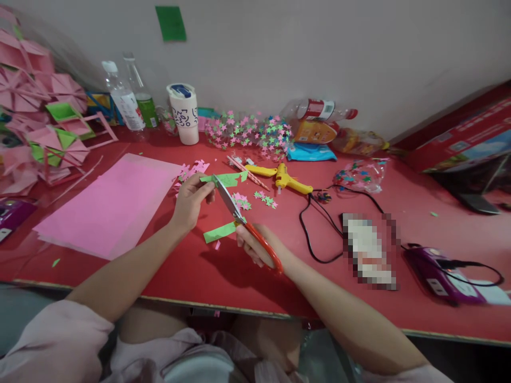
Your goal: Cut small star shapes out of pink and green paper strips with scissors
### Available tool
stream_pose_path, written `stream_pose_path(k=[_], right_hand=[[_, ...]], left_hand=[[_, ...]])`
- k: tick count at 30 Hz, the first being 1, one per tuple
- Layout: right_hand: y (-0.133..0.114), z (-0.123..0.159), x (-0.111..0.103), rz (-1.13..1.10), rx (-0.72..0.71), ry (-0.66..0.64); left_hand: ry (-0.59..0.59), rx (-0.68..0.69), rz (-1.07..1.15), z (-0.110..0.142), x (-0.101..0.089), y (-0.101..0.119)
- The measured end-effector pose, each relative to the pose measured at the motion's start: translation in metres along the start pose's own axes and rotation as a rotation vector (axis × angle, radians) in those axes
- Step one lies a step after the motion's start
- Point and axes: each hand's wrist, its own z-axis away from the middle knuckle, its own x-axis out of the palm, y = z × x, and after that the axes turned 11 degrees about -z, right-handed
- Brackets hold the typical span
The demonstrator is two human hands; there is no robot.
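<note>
My left hand (190, 201) pinches a strip of green paper (229, 180) above the red table. In my right hand (255, 244) are scissors with orange-red handles (265, 250), and their blades point up and left, with the tips at the green paper. Below the blades a second green strip (219, 233) lies near my right hand. Small pink and green paper stars (241, 201) lie just beyond the scissors, and more pink stars (194, 170) sit behind my left hand.
Pink paper sheets (107, 207) lie at left. Beyond my hands are a yellow glue gun (293, 183) and a yellow cutter (261, 171). Bottles (125, 103), a white tumbler (184, 117) and star-filled bottles (247, 133) line the wall. A black cable (305, 234) runs right.
</note>
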Motion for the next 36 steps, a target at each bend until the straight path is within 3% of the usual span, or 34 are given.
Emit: stream_pose_path(k=[26, 36], right_hand=[[-0.0027, 0.0003, -0.0025, 0.042, -0.021, 0.059], [-0.0044, 0.0014, -0.0030, 0.054, -0.031, 0.075]], left_hand=[[-0.007, 0.029, 0.012, -0.0019, -0.0028, -0.0005], [0.041, -0.034, 0.030, -0.0059, -0.0056, 0.0038]])
